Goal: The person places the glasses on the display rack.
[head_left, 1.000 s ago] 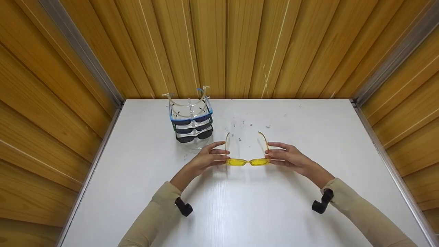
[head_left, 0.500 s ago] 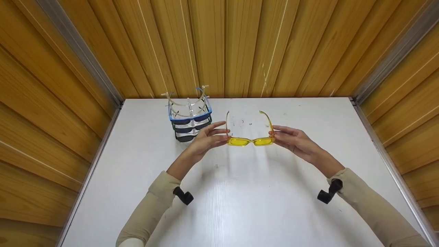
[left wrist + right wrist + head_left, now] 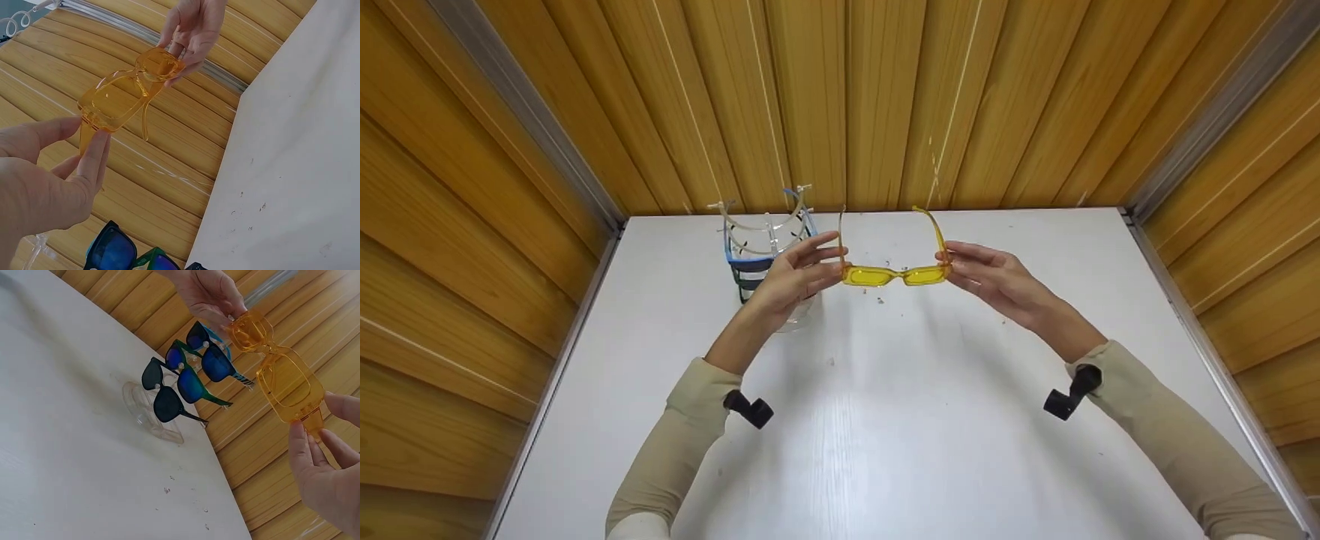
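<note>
Yellow see-through sunglasses [image 3: 870, 276] are held up above the table, their temples unfolded and pointing away. My left hand [image 3: 795, 279] pinches them at the left hinge corner between thumb and fingers. At the opposite hinge corner my right hand [image 3: 997, 283] pinches them the same way. The right wrist view shows a clear display stand [image 3: 143, 408] with three pairs of sunglasses stacked on it: blue-framed sunglasses [image 3: 216, 363] on top, green-framed sunglasses [image 3: 191, 385] in the middle and black sunglasses [image 3: 167, 404] lowest. In the head view my left hand partly hides this stand.
A white table [image 3: 885, 435] lies under both hands, with small marks on its surface. Wood-look panel walls [image 3: 877, 97] enclose its back and sides. The stand is at the back left, just behind my left hand.
Both hands have raised the yellow sunglasses up and away, towards the table's back edge, and lately slightly left. My left hand now covers more of the stand. The stacked sunglasses stay put.
</note>
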`<state>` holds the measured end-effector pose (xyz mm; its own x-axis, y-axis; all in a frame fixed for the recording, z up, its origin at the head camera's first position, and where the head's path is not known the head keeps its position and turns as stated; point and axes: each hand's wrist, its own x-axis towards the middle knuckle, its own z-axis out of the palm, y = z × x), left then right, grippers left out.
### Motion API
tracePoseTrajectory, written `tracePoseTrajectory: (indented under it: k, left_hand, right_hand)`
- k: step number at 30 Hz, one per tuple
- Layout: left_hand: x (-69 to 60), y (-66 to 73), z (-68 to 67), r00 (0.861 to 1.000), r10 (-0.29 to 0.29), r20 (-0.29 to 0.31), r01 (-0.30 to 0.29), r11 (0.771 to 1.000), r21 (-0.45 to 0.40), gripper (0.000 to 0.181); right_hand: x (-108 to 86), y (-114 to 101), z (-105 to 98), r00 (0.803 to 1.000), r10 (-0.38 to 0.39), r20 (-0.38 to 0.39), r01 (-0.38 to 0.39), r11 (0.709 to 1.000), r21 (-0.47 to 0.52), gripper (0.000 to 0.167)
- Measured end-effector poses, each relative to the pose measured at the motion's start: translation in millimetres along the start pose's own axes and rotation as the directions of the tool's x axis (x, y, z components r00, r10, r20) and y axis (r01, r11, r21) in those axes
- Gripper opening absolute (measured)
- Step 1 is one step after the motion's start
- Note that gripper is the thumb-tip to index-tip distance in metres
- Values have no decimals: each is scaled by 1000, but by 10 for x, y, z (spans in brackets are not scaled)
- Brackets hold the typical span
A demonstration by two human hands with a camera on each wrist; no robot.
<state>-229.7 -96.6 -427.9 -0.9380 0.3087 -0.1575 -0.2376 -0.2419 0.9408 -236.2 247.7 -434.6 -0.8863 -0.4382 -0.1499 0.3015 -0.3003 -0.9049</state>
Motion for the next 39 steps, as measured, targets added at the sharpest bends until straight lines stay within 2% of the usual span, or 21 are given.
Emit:
tracePoseTrajectory:
  k: [13,20,25,34,39]
  left_hand:
    - [-69,227,-90,998,15,-60,-12,999,48,62]
    - [-107,376,-175,996,68,-51,-64,996,68,62]
    - [-172,457,-279,995,88,-57,-83,993,87,60]
    - [-253,585,-506,993,84,-81,-74,991,112,61]
    - [-290,633,-624,992,77,-100,-65,991,119,62]
  right_hand:
    - [157,-145,229,1000,4,-29,-5,1000,-26,46]
    - [255,-243,373,1000,3,-31,-4,1000,-23,47]
    - [335,-253,499,1000,-1,-11,1,1000,-5,45]
    - [541,-272,728,1000,-10,3,10,1000,-10,56]
    - [636,-238,844,1000,-9,3,9,1000,11,54]
